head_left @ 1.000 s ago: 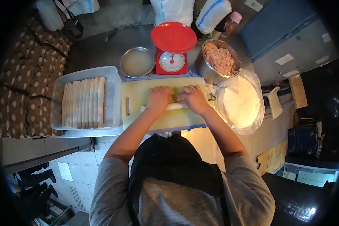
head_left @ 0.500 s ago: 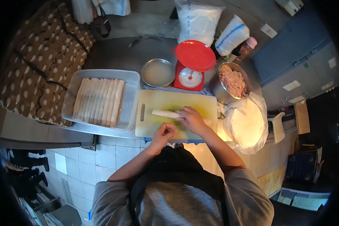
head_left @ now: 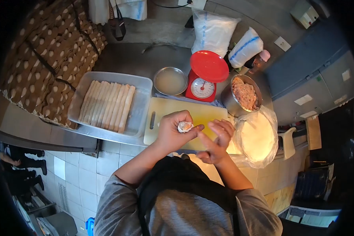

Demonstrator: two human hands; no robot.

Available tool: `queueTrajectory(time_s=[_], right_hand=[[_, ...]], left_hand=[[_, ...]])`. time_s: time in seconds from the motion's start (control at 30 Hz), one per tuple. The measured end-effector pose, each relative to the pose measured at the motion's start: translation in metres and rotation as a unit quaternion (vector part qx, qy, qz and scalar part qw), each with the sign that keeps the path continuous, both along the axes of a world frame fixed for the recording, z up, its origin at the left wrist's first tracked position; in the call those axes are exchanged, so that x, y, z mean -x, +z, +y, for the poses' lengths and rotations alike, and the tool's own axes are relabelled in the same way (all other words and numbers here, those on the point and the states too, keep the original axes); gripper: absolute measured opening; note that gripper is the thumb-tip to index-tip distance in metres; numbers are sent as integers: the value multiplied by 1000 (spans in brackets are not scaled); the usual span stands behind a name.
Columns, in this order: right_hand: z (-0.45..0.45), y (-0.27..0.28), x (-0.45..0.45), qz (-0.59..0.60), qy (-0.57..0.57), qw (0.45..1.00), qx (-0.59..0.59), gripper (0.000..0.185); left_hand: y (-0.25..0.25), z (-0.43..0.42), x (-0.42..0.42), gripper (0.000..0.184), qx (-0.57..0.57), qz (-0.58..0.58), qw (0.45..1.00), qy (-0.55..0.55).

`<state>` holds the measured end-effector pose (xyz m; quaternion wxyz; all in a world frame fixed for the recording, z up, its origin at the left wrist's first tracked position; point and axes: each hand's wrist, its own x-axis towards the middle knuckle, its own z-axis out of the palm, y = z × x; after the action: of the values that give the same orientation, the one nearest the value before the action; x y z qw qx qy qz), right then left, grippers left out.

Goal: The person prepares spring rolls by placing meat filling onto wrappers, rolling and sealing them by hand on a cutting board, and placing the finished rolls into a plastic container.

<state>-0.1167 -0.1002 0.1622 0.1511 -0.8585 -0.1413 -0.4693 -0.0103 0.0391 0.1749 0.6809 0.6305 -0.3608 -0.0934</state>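
My left hand [head_left: 176, 128] is wrapped round an uncooked spring roll [head_left: 185, 126], raised above the cutting board [head_left: 161, 107]. The roll's end points up at me, with pinkish filling showing inside the pale wrapper; the rest of it is hidden in the hand. Just right of it, my right hand [head_left: 216, 142] has its fingers apart and holds nothing. To the left, finished spring rolls [head_left: 107, 106] lie side by side in a clear plastic container [head_left: 142, 112]. A stack of round pale wrappers [head_left: 257, 135] in plastic is to the right of my right hand.
Behind the board stand a metal dish of cloudy liquid [head_left: 170, 81] and a red kitchen scale [head_left: 202, 89]. A metal pot [head_left: 230, 101] of minced filling [head_left: 244, 94] is at the back right. Stacked egg trays [head_left: 47, 67] rise at the left; white bags [head_left: 212, 33] stand behind.
The spring roll was lying on the board under my right hand; now my left hand holds it up, end towards me. My right hand has let go and moved right, opening its fingers.
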Motion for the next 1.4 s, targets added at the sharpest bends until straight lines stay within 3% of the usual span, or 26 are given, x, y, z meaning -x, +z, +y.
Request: queueTrajectory(time_s=[0.17, 0.43, 0.57, 0.63, 0.73, 0.83, 0.93, 1.07, 1.2, 1.3, 1.4], right_hand=[[11, 23, -9, 32, -8, 999, 3, 51], [9, 30, -22, 114, 30, 992, 39, 48], [-3, 29, -23, 126, 125, 973, -145, 51], [-6, 22, -16, 112, 148, 936, -299, 52], [-3, 24, -21, 150, 152, 944, -253, 51], [-2, 28, -28, 114, 124, 983, -73, 51], [-9, 37, -29, 111, 120, 986, -19, 50], [-15, 37, -33, 148, 246, 913, -291, 54], [-17, 57, -35, 175, 267, 937, -142, 52], [-20, 68, -36, 172, 223, 959, -29, 48], [-24, 59, -44, 204, 303, 914, -178, 43]], left_hand=[[1, -1, 2, 25, -12, -63, 998, 4], [-18, -8, 4, 18, 5, -39, 999, -5], [-14, -4, -2, 19, -71, -48, 996, -24], [-15, -4, -5, 20, -49, 53, 995, -74], [-9, -3, -4, 22, -22, 110, 986, -120], [-10, -4, -2, 24, -12, 112, 985, -127], [-9, -4, -1, 25, -23, 96, 986, -134], [14, -2, 3, 22, -20, 115, 979, -167], [20, 1, 0, 21, -10, 81, 974, -209], [20, 4, -4, 20, -9, 58, 975, -215], [22, 2, -3, 19, -15, 87, 964, -249]])
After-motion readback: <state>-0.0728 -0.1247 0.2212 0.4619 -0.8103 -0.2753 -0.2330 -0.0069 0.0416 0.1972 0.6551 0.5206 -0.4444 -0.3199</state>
